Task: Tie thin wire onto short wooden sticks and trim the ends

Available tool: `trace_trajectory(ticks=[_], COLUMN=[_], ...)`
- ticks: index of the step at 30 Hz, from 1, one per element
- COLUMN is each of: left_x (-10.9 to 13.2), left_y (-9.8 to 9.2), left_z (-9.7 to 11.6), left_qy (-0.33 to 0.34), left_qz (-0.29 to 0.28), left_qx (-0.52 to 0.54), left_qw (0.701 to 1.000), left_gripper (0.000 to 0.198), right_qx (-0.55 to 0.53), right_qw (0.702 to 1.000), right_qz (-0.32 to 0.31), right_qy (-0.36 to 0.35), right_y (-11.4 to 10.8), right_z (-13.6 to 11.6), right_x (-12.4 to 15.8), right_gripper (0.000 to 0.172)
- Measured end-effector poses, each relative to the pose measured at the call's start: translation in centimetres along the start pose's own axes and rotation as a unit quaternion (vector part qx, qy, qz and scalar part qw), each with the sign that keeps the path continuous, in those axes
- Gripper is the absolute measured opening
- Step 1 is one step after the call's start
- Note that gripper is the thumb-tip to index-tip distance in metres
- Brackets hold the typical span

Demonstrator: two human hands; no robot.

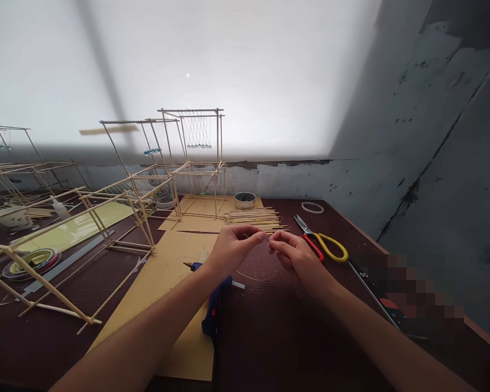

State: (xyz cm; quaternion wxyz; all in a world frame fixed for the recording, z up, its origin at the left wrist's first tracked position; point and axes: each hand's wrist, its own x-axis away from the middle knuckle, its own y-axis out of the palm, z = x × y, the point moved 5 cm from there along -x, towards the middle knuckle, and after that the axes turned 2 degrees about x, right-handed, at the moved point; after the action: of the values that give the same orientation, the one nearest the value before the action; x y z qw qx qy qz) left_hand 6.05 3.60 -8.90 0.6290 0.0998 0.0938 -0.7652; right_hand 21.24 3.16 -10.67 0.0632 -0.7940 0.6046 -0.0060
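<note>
My left hand (pixel 234 247) and my right hand (pixel 296 256) meet above the dark tabletop, fingertips pinched and almost touching. Between them runs a thin thread (pixel 256 279), whose loose curve hangs below the fingers. Whether it is string or fine line I cannot make out. Under my left forearm lies a blue glue gun (pixel 214 299), partly hidden, with its nozzle to the left. Just beyond my hands is a pile of thin wooden sticks (pixel 255 218). To the right of my right hand rest scissors (pixel 320 242) with one red and one yellow handle loop.
Stick frames (pixel 191 163) with hanging glass beads (pixel 199 146) stand at the back left; another stick frame (pixel 90 318) reaches the front left. A round tin (pixel 245 200) sits behind the sticks. Yellowish board (pixel 179 354) covers the middle left. A ring (pixel 312 207) lies near the wall.
</note>
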Motion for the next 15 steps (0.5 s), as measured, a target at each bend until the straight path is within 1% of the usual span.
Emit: trace_trajectory(ticks=[3, 6, 10, 15], left_x=[-0.04, 0.0, 0.06, 0.09], left_y=[-0.13, -0.03, -0.03, -0.03], left_z=[-0.17, -0.21, -0.28, -0.27], left_qy=[-0.008, -0.009, -0.011, -0.014], left_qz=[0.018, 0.016, 0.018, 0.016], left_qx=[-0.002, 0.003, 0.001, -0.003], left_qw=[1.0, 1.0, 1.0, 1.0], left_gripper=[0.03, 0.031, 0.033, 0.033], right_qx=[0.013, 0.023, 0.02, 0.024], right_qw=[0.999, 0.998, 0.998, 0.998], right_qz=[0.025, 0.03, 0.033, 0.029], right_qy=[-0.027, -0.042, -0.048, -0.041], right_y=[-0.4, -0.31, -0.13, -0.2], right_z=[-0.19, -0.42, -0.61, -0.4], right_x=[-0.06, 0.08, 0.22, 0.13], right_gripper=[0.025, 0.026, 0.026, 0.023])
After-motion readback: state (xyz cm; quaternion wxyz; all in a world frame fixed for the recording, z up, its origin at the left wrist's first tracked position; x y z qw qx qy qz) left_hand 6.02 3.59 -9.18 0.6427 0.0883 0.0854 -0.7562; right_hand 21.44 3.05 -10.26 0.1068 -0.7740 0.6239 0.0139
